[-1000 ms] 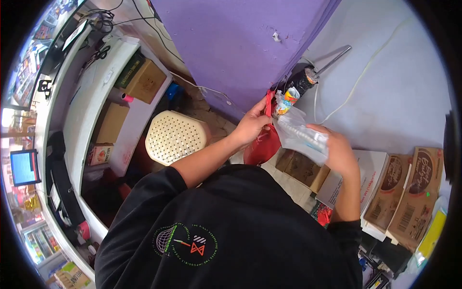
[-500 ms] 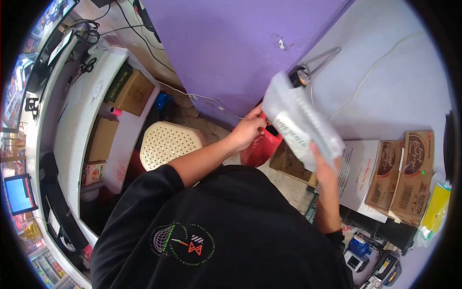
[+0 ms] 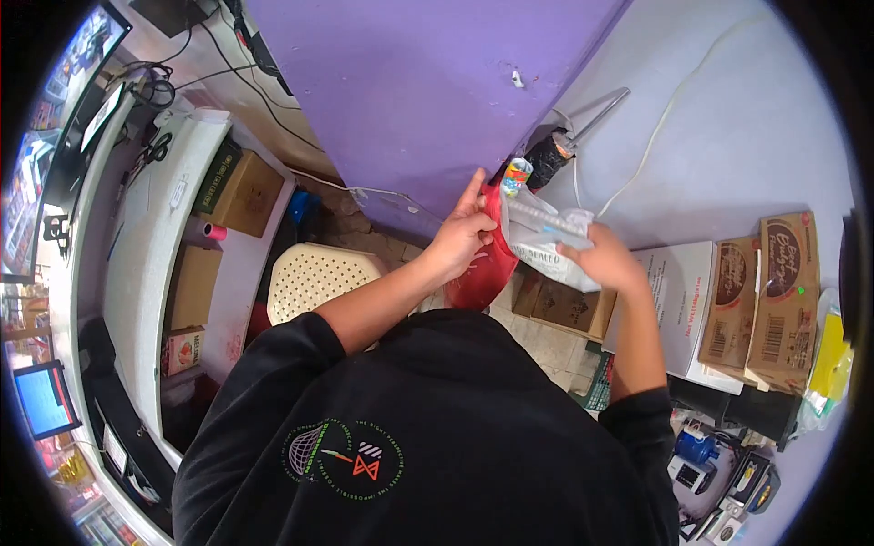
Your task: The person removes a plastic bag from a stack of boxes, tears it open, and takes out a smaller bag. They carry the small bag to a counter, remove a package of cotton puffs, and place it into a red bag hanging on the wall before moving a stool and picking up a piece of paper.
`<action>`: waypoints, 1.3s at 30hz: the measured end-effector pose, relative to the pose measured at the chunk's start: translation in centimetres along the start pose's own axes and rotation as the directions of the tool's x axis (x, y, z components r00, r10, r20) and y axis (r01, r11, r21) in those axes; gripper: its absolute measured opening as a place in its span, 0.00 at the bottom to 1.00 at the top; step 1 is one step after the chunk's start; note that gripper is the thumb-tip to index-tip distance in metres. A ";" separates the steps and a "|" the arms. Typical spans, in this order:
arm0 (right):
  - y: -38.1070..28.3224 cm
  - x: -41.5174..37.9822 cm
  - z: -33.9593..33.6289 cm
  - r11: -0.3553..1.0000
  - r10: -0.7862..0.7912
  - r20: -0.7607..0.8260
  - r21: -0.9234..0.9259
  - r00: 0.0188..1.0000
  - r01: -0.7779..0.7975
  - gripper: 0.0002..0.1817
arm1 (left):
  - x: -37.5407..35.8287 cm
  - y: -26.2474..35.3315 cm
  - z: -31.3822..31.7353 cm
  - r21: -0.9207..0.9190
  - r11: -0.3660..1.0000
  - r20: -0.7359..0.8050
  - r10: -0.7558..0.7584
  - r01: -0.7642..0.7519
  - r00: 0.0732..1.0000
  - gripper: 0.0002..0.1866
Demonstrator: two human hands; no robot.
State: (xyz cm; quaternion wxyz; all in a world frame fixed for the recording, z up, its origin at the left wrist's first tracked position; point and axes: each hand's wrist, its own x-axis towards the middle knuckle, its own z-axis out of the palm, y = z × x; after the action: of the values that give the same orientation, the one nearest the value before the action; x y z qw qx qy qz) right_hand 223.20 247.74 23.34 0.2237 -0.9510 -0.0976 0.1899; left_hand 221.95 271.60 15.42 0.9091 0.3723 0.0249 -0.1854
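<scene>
My left hand (image 3: 466, 235) grips the edge of a red plastic bag (image 3: 482, 278), its index finger stretched upward and the other fingers curled. My right hand (image 3: 608, 259) is closed on a whitish plastic pouch (image 3: 542, 255) with dark printed lettering, part of which reads "SEALED". The pouch lies at the mouth of the red bag, right beside my left fingers. A small colourful packet (image 3: 517, 175) shows just above the pouch's upper end. The inside of the red bag is mostly hidden.
A beige perforated stool (image 3: 323, 280) stands left of the bag. Cardboard boxes (image 3: 774, 300) and a white box (image 3: 675, 305) are stacked at the right. Shelves (image 3: 196, 136) line the left; a purple panel (image 3: 410, 109) rises in front.
My right hand has brought the pouch down and left to the red bag's mouth. The colourful packet has come into view. My left hand keeps hold of the bag, index finger now raised.
</scene>
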 end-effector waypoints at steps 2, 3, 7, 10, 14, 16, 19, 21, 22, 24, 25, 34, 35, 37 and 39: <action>-3.0 1.4 -2.5 0.987 0.162 0.138 -0.028 0.977 -0.159 0.22 | 0.2 0.3 0.0 0.024 1.000 0.018 -0.016 0.016 1.000 0.45; -4.1 2.1 -3.1 0.987 0.162 0.132 -0.026 0.978 -0.160 0.22 | 0.3 0.4 0.0 0.041 0.999 0.023 -0.030 0.029 0.999 0.46; -4.7 5.8 -2.5 0.877 0.161 0.249 0.408 0.955 -0.254 0.18 | 0.8 0.7 1.2 0.033 0.999 0.013 -0.030 0.030 0.999 0.44; -3.5 7.2 0.2 0.528 0.207 0.310 0.763 0.928 -0.373 0.14 | 1.4 1.3 0.9 0.067 0.998 -0.048 -0.004 0.008 0.999 0.38; -1.4 6.7 0.9 0.348 0.275 0.224 0.884 0.935 -0.314 0.14 | 0.7 2.8 0.5 0.102 0.985 -0.021 -0.135 0.137 0.991 0.28; -0.9 6.6 1.1 0.224 0.272 0.258 0.920 0.927 -0.322 0.15 | 1.2 3.3 0.2 0.121 0.969 -0.017 -0.214 0.214 0.977 0.24; -0.7 5.9 2.5 0.150 0.329 0.193 0.956 0.924 -0.253 0.17 | 1.8 2.9 0.3 0.251 0.927 -0.065 -0.271 0.278 0.960 0.19; -1.6 5.4 3.1 0.406 0.333 0.061 0.892 0.941 -0.201 0.19 | 2.2 2.8 1.4 0.458 0.858 -0.079 -0.223 0.235 0.972 0.17; -1.8 5.3 3.1 0.402 0.340 0.062 0.893 0.938 -0.205 0.19 | 2.5 2.6 1.5 0.458 0.856 -0.077 -0.231 0.240 0.970 0.17; -2.2 5.3 2.2 0.908 0.095 -0.124 0.418 0.988 -0.035 0.18 | 3.2 2.7 1.7 0.411 0.870 -0.034 -0.286 0.274 0.958 0.17; -3.0 4.9 0.5 0.980 0.070 -0.063 0.193 0.996 -0.056 0.19 | 3.1 3.0 1.8 0.374 0.884 -0.019 -0.296 0.281 0.955 0.17; -3.0 3.0 -3.9 0.992 0.095 -0.081 -0.073 0.992 -0.101 0.24 | 2.1 1.6 -0.5 0.461 0.812 -0.279 -0.252 0.359 0.927 0.18; -3.7 2.3 -3.6 0.990 0.095 -0.111 -0.097 0.989 -0.106 0.27 | 2.6 1.4 -0.9 0.551 0.758 -0.259 -0.243 0.350 0.935 0.16; -4.3 1.2 -3.5 0.990 0.093 -0.108 -0.092 0.990 -0.103 0.27 | 3.2 1.0 -0.9 0.667 0.688 -0.227 -0.176 0.285 0.958 0.12; -4.2 0.6 -3.1 0.989 0.089 -0.122 -0.104 0.989 -0.102 0.28 | 3.9 -0.1 -0.6 0.746 0.647 -0.162 -0.051 0.156 0.986 0.12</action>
State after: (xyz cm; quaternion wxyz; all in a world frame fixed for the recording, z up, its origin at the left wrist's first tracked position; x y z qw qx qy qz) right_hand 224.57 250.34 27.66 0.1671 -0.9749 -0.0490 0.1389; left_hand 225.62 270.70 14.24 0.6561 0.7255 0.0240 -0.2066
